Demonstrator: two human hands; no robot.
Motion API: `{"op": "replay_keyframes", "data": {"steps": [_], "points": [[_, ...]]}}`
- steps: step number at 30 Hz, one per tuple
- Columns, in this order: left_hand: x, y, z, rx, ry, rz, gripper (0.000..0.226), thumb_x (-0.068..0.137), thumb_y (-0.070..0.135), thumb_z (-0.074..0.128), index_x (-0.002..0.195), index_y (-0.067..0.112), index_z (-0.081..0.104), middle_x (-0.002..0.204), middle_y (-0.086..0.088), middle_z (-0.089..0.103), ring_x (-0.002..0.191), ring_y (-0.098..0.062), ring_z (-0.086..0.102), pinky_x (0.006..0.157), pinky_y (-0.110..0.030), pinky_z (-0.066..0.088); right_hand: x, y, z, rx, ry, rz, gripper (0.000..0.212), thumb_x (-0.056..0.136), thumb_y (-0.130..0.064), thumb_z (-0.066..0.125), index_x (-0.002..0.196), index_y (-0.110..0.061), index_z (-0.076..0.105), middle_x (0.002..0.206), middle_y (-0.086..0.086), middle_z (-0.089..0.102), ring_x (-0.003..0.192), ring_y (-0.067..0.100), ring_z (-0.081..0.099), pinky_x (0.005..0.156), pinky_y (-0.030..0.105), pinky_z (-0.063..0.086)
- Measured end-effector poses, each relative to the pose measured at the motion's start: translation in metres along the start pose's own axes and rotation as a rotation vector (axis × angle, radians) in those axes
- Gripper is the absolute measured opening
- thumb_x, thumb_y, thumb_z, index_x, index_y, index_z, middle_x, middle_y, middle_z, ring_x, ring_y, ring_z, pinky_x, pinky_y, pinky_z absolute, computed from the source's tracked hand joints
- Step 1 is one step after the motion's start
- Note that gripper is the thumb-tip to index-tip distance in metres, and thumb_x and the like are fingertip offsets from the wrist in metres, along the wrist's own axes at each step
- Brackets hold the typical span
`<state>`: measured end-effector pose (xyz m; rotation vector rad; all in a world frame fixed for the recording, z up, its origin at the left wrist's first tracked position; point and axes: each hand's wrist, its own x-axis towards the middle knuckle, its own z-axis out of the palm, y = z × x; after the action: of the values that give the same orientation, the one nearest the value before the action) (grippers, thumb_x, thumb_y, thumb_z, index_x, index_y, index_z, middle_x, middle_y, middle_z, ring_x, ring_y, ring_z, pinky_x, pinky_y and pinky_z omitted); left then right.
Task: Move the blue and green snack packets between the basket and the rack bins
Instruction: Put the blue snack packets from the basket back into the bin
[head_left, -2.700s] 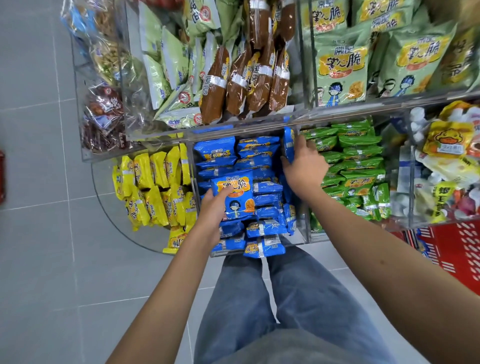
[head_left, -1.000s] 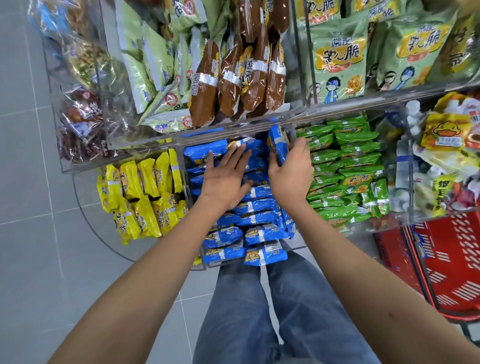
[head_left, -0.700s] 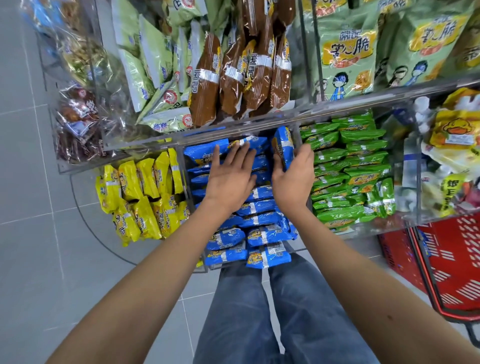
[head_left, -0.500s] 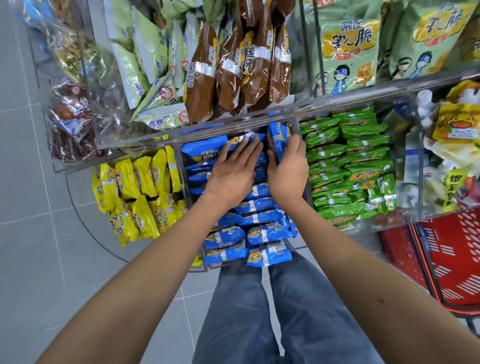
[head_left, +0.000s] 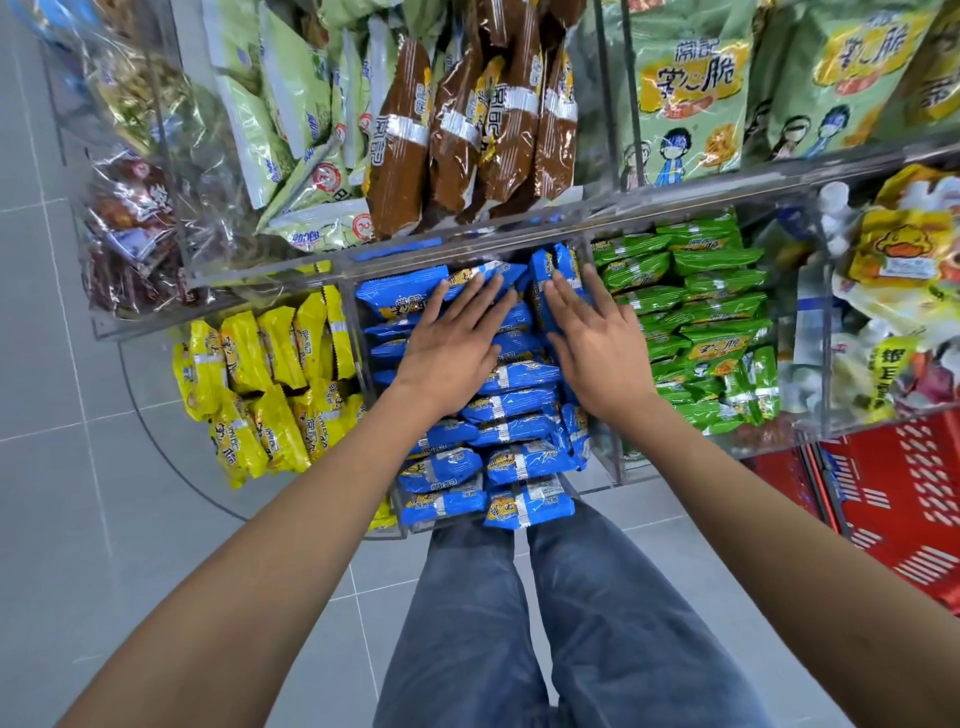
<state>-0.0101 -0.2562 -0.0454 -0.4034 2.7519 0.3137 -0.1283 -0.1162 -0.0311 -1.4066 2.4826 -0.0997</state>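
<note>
Floor (head_left: 78, 467): grey tiles, spreading left of and below the blue bin (head_left: 358, 338).
Rack (head_left: 519, 228): clear acrylic, two tiers in view. The upper tier's front rail runs just above the blue bin and hides its far end.
Person: seen from above, with two bare forearms reaching forward and blue jeans (head_left: 519, 623) directly below the blue bin.
Upper tier: large green bags (head_left: 691, 88) above and right of the blue bin, brown packets (head_left: 467, 119) straight above it, pale green packets (head_left: 291, 93) above and left.
Red basket (head_left: 893, 499): low and well to the right of the blue bin, partly hidden by the rack's lower edge. Its contents cannot be told.
Blue snack packets (head_left: 519, 410): fill the blue bin, the middle compartment of the lower tier, lying flat in rows. The nearest ones overhang the bin's front edge.
Green snack packets (head_left: 711, 312): stacked in the compartment just right of the blue bin, behind a clear divider.
Yellow packets (head_left: 270, 374): crowded in the compartment just left of the blue bin.
Duck-print bag (head_left: 904, 244): among mixed sweets, far right of the blue bin.
Left hand (head_left: 452, 348): palm down, fingers straight and fanned, resting flat on packets at the blue bin's middle and covering them.
Right hand (head_left: 597, 353): fingers straight, slightly apart, fingertips touching the upright blue packets (head_left: 550, 275) at the blue bin's far right corner. It grips nothing.
</note>
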Motion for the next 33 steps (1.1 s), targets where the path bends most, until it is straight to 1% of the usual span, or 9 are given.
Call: {"op": "replay_keyframes", "data": {"steps": [3,6,10,13,16,21,24,28,33], "points": [[0.0,0.002,-0.001,-0.011,-0.007,-0.004,0.059,0.101,0.036,0.027,0.151,0.021,-0.001,0.159,0.003,-0.007,0.146,-0.012,-0.011,0.114,-0.038,-0.016,0.013,-0.002,0.006,-0.145,-0.102,0.021,0.051,0.1,-0.03,0.03,0.148,-0.012,0.024,0.155,0.001,0.023,0.146,0.03,0.0,0.092,0.041,0.027],[-0.005,0.005,-0.004,-0.073,-0.002,-0.052,0.058,0.101,0.035,0.028,0.151,0.019,0.002,0.16,0.003,-0.003,0.146,-0.011,-0.009,0.115,-0.04,-0.013,0.017,-0.002,0.005,-0.131,-0.124,0.014,0.053,0.1,-0.032,0.027,0.148,-0.011,0.021,0.156,0.002,0.018,0.146,0.028,-0.002,0.093,0.041,0.027],[-0.037,0.019,-0.006,-0.224,0.163,-0.116,0.055,0.1,0.034,0.037,0.149,0.015,0.021,0.157,0.001,0.02,0.146,-0.015,0.009,0.119,-0.04,-0.001,-0.014,-0.001,-0.009,0.182,0.083,0.019,0.047,0.097,-0.023,0.042,0.14,-0.005,0.04,0.146,0.011,0.041,0.139,0.032,0.026,0.104,0.043,0.031],[-0.081,0.032,0.005,-0.387,0.243,-0.117,0.051,0.097,0.035,0.044,0.144,0.015,0.037,0.151,0.001,0.035,0.143,-0.016,0.024,0.118,-0.038,0.002,-0.067,-0.005,-0.013,0.396,0.282,0.06,0.035,0.092,-0.018,0.047,0.121,0.0,0.057,0.119,0.015,0.06,0.114,0.028,0.049,0.101,0.029,0.032],[-0.126,0.043,0.028,-0.4,0.241,-0.089,0.058,0.09,0.047,0.049,0.137,0.013,0.047,0.145,0.0,0.044,0.139,-0.019,0.033,0.117,-0.045,0.013,-0.12,-0.01,-0.001,0.544,0.136,0.097,0.037,0.09,-0.026,0.054,0.119,-0.004,0.058,0.112,0.011,0.062,0.104,0.026,0.056,0.094,0.022,0.035],[-0.156,0.057,0.068,-0.182,0.244,0.088,0.069,0.066,0.048,0.08,0.124,0.015,0.061,0.136,-0.003,0.055,0.127,-0.025,0.049,0.11,-0.053,0.025,-0.153,-0.024,0.029,0.657,-0.37,0.159,0.09,0.073,-0.035,0.077,0.145,-0.015,0.026,0.145,0.007,0.039,0.128,0.024,0.046,0.104,0.037,0.039],[-0.149,0.06,0.077,-0.197,0.34,0.047,0.055,0.064,0.035,0.085,0.114,0.017,0.068,0.13,-0.003,0.06,0.118,-0.026,0.058,0.102,-0.053,0.039,-0.142,-0.028,0.039,0.598,-0.306,0.22,0.083,0.077,-0.031,0.074,0.145,-0.025,0.028,0.132,0.01,0.054,0.116,0.029,0.056,0.091,0.041,0.046],[-0.13,0.06,0.07,-0.331,0.439,-0.043,0.031,0.068,0.027,0.084,0.097,0.018,0.074,0.114,-0.002,0.069,0.104,-0.025,0.066,0.089,-0.043,0.049,-0.119,-0.029,0.043,0.629,-0.219,0.314,0.061,0.079,-0.034,0.072,0.132,-0.018,0.046,0.1,0.017,0.069,0.096,0.035,0.064,0.085,0.045,0.048],[-0.11,0.061,0.054,-0.577,0.337,-0.219,0.016,0.075,0.027,0.077,0.087,0.016,0.077,0.1,-0.001,0.073,0.087,-0.022,0.068,0.08,-0.038,0.051,-0.103,-0.02,0.05,0.696,-0.23,0.421,0.061,0.074,-0.036,0.076,0.126,-0.011,0.054,0.1,0.012,0.07,0.092,0.026,0.066,0.087,0.032,0.049]]}}
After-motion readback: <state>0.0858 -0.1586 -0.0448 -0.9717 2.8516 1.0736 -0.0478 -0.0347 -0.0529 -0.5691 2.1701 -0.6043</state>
